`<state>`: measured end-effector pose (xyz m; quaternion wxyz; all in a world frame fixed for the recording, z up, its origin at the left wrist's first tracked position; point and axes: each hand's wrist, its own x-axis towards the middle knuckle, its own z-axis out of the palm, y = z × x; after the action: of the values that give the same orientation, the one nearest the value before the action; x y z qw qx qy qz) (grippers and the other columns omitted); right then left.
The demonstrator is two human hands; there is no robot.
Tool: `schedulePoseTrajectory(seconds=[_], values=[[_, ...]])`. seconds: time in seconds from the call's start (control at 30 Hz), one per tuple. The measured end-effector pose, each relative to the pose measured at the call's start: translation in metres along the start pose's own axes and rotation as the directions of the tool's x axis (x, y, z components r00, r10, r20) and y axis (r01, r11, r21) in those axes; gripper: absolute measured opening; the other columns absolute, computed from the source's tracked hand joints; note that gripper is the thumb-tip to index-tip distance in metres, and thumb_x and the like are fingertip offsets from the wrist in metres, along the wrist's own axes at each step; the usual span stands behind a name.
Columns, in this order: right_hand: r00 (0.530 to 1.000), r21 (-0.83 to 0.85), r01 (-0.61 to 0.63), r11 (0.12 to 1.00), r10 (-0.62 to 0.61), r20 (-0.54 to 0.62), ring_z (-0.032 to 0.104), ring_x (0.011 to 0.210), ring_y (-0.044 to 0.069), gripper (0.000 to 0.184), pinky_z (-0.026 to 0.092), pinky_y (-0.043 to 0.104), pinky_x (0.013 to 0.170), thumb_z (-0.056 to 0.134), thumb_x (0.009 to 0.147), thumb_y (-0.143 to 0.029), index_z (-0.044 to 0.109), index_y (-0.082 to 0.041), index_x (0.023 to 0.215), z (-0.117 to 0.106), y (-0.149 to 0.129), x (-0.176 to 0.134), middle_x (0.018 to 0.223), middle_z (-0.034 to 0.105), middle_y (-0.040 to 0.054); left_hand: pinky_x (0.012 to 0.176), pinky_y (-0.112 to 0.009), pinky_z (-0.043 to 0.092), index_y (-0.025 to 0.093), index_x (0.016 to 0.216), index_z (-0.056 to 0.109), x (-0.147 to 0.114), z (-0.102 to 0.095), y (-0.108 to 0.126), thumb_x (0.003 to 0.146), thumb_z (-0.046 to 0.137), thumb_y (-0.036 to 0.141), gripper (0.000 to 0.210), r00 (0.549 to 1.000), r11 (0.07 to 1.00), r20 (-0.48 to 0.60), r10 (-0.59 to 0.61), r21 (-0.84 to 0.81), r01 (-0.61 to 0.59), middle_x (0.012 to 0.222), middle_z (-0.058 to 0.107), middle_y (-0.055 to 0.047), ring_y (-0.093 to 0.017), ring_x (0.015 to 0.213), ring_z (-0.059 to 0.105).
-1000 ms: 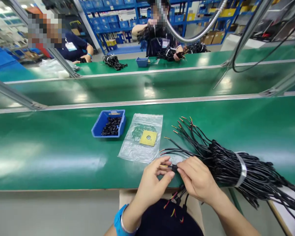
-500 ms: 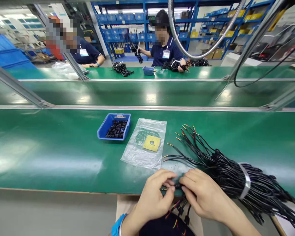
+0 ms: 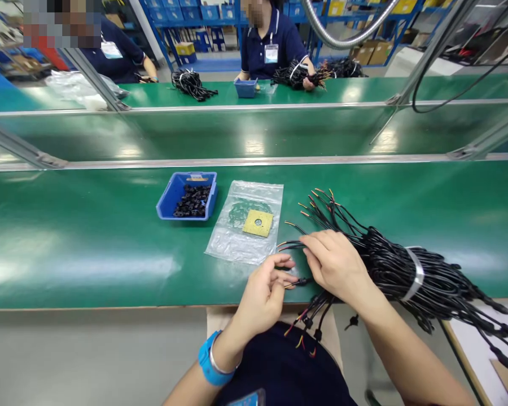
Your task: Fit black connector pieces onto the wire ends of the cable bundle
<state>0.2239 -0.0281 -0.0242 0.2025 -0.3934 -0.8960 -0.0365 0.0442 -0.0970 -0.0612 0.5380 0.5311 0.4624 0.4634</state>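
Observation:
Between the thumb and fingers of my left hand are the thin coloured wires of a black cable end, which carries a small black fitting. My right hand lies over the left part of a large black cable bundle. Its fingertips are closed on a black cable with a bare copper-coloured tip, partly hidden under the fingers. Below my hands, several cable ends with black fittings and red and yellow wires hang over the table's front edge. A white band wraps the bundle.
A blue bin of small black parts stands left of a clear zip bag, on which a yellow square plate with a hole lies. Metal frame bars cross behind the green table. Two people sit at the far bench.
My right hand has left the fitting beside my left hand and moved up to the loose cable tips. My left hand still holds its wires. The view has tilted down.

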Motion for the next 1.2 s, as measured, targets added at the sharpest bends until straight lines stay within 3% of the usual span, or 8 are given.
schedulePoseTrajectory(seconds=[0.23, 0.4, 0.57, 0.7, 0.77, 1.0, 1.13, 1.2], values=[[0.993, -0.119, -0.047, 0.992, 0.059, 0.105, 0.046, 0.079, 0.022, 0.015, 0.028, 0.034, 0.067, 0.052, 0.091, -0.014, 0.066, -0.017, 0.086, 0.011, 0.000, 0.005, 0.077, 0.061, 0.0071, 0.067, -0.024, 0.062, 0.018, 0.123, 0.053, -0.001, -0.003, 0.007, 0.086, 0.048, 0.006, 0.039, 0.993, 0.997, 0.114, -0.034, 0.073, 0.026, 0.119, 0.064, -0.011, -0.013, 0.073, 0.074], [0.994, -0.057, -0.041, 0.998, 0.046, 0.102, 0.046, 0.074, 0.020, 0.021, 0.030, 0.032, 0.067, 0.046, 0.093, -0.014, 0.062, -0.017, 0.078, 0.009, -0.002, 0.002, 0.078, 0.059, 0.0072, 0.059, -0.023, 0.061, 0.016, 0.108, 0.061, -0.002, -0.002, 0.009, 0.087, 0.058, 0.018, 0.021, 0.997, 0.995, -0.070, -0.022, -0.095, 0.016, 0.119, 0.057, -0.011, -0.011, 0.068, 0.070], [1.000, 0.049, -0.012, 0.999, 0.012, 0.008, 0.052, 0.073, 0.018, 0.022, 0.037, 0.029, 0.069, 0.041, 0.096, -0.018, 0.061, -0.016, 0.087, 0.007, -0.006, -0.002, 0.077, 0.059, 0.0050, 0.051, -0.018, 0.055, 0.016, 0.098, 0.059, -0.003, -0.001, 0.008, 0.087, 0.063, 0.023, 0.014, 0.979, 0.973, -0.185, -0.084, -0.225, 0.041, 0.073, 0.062, 0.000, -0.009, 0.055, 0.063], [0.994, 0.101, 0.024, 0.995, -0.013, -0.109, 0.053, 0.069, 0.017, 0.023, 0.039, 0.029, 0.069, 0.041, 0.099, -0.022, 0.060, -0.016, 0.086, 0.011, -0.007, -0.004, 0.073, 0.059, 0.0041, 0.058, -0.019, 0.055, 0.021, 0.112, 0.054, 0.002, -0.002, 0.005, 0.080, 0.071, 0.020, 0.036, 0.944, 0.974, -0.321, -0.071, -0.225, -0.003, 0.091, 0.064, -0.001, -0.009, 0.064, 0.064], [0.986, 0.130, 0.052, 0.990, -0.030, -0.166, 0.054, 0.068, 0.017, 0.021, 0.039, 0.029, 0.068, 0.042, 0.099, -0.021, 0.059, -0.015, 0.087, 0.014, -0.008, -0.006, 0.073, 0.060, 0.0044, 0.064, -0.021, 0.055, 0.022, 0.118, 0.056, 0.005, -0.003, 0.005, 0.080, 0.072, 0.020, 0.042, 0.949, 0.989, -0.315, -0.030, -0.149, -0.019, 0.096, 0.064, -0.003, -0.011, 0.071, 0.066], [0.967, 0.184, 0.155, 0.971, -0.111, -0.228, 0.057, 0.065, 0.016, 0.020, 0.042, 0.028, 0.066, 0.046, 0.100, -0.026, 0.062, -0.017, 0.093, 0.022, -0.004, -0.011, 0.071, 0.062, 0.0031, 0.065, -0.028, 0.055, 0.018, 0.091, 0.074, 0.011, -0.011, 0.020, 0.090, 0.060, 0.021, 0.014, 0.960, 0.938, -0.194, 0.203, 0.319, -0.134, 0.081, 0.070, -0.006, -0.017, 0.068, 0.067], [0.947, 0.196, 0.160, 0.967, -0.095, -0.308, 0.061, 0.062, 0.014, 0.019, 0.046, 0.026, 0.063, 0.048, 0.098, -0.026, 0.065, -0.019, 0.092, 0.027, -0.002, -0.012, 0.072, 0.066, 0.0021, 0.075, -0.031, 0.055, 0.021, 0.090, 0.074, 0.026, -0.059, 0.049, 0.089, 0.059, 0.018, 0.015, 0.912, 0.742, -0.178, 0.371, 0.647, -0.175, 0.084, 0.076, -0.006, -0.021, 0.080, 0.070], [0.935, 0.205, 0.163, 0.965, -0.085, -0.345, 0.062, 0.059, 0.013, 0.020, 0.047, 0.025, 0.061, 0.049, 0.097, -0.027, 0.066, -0.019, 0.090, 0.028, -0.002, -0.012, 0.071, 0.066, 0.0014, 0.081, -0.032, 0.055, 0.022, 0.094, 0.074, 0.043, -0.098, 0.065, 0.091, 0.056, 0.019, 0.018, 0.914, 0.560, -0.233, 0.334, 0.829, 0.006, 0.093, 0.076, -0.005, -0.021, 0.087, 0.070]])
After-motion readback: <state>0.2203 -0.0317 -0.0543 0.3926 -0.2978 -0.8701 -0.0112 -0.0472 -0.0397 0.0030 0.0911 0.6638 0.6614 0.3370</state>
